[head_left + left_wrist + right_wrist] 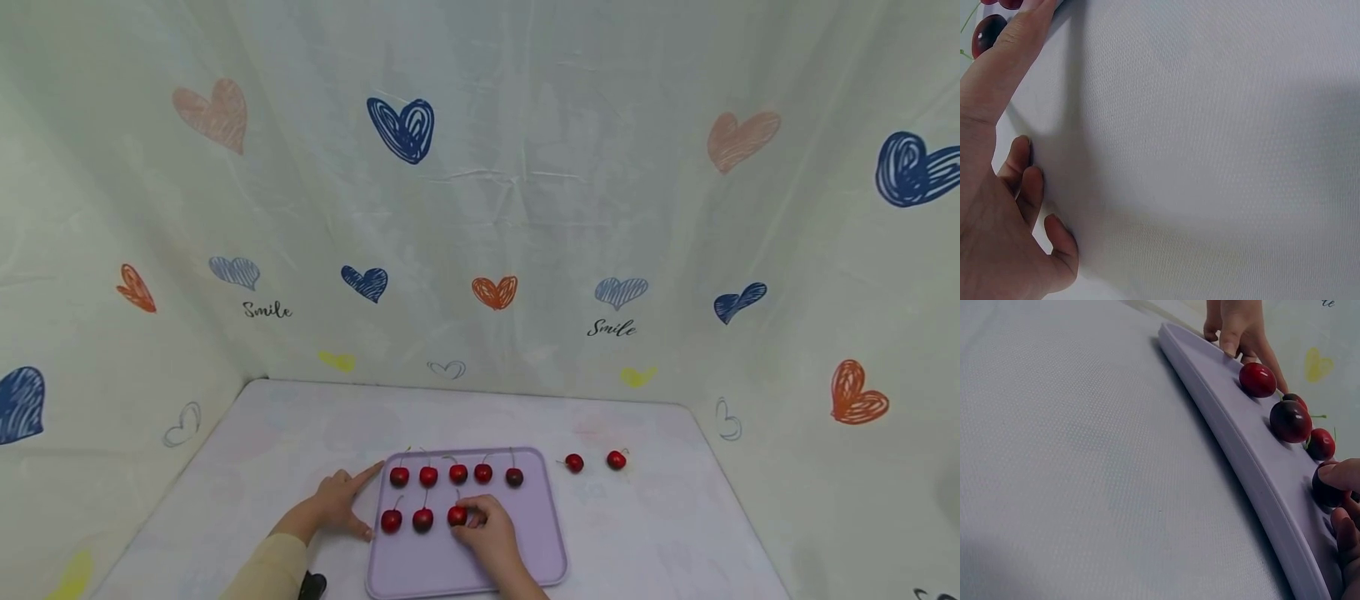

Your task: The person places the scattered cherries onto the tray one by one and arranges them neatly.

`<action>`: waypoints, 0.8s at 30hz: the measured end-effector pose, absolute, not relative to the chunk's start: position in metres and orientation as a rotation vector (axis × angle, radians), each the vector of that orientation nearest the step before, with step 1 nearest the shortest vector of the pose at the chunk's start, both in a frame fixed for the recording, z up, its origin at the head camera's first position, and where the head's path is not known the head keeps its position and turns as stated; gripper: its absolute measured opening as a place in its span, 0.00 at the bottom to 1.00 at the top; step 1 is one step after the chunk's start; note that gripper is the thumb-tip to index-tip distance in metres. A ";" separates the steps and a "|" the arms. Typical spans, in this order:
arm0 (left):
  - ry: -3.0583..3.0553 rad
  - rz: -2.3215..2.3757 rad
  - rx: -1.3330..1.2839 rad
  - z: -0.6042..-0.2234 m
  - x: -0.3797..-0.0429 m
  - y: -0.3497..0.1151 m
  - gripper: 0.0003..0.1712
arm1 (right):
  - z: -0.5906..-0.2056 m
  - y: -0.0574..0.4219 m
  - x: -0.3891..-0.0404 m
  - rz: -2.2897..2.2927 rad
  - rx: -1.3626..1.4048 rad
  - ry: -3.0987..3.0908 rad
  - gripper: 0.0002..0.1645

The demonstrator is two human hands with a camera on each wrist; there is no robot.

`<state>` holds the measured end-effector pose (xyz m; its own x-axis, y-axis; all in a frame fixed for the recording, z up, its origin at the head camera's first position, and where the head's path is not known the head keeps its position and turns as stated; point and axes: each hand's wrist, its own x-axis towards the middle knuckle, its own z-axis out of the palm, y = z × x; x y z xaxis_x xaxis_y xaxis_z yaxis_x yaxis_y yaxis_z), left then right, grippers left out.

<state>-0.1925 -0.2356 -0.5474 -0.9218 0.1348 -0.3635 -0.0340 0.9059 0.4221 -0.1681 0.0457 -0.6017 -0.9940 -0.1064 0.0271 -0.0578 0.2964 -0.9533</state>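
Observation:
A lilac tray (450, 575) lies on the table with several red cherries in a back row, such as the cherry (399, 477) at its left end. In the row nearer me are two more, a cherry (392, 521) and a darker cherry (422, 520). To their right my right hand (492, 537) pinches a cherry (457, 516) between thumb and fingers, low over the tray; the right wrist view shows this dark cherry (1324, 486) under the thumb. My left hand (335, 502) spreads thumb and index finger against the tray's left edge, its other fingers loosely bent.
Two cherries lie on the white tabletop right of the tray: one cherry (573, 463) nearer it and another cherry (617, 460) farther right. A pale curtain (525, 208) printed with hearts hangs behind the table and along both sides. Something black (312, 585) shows beside the left sleeve.

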 end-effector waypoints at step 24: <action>2.693 0.602 0.102 -0.542 -0.190 -0.234 0.60 | -0.599 0.046 -0.167 -1.865 -0.179 2.474 0.21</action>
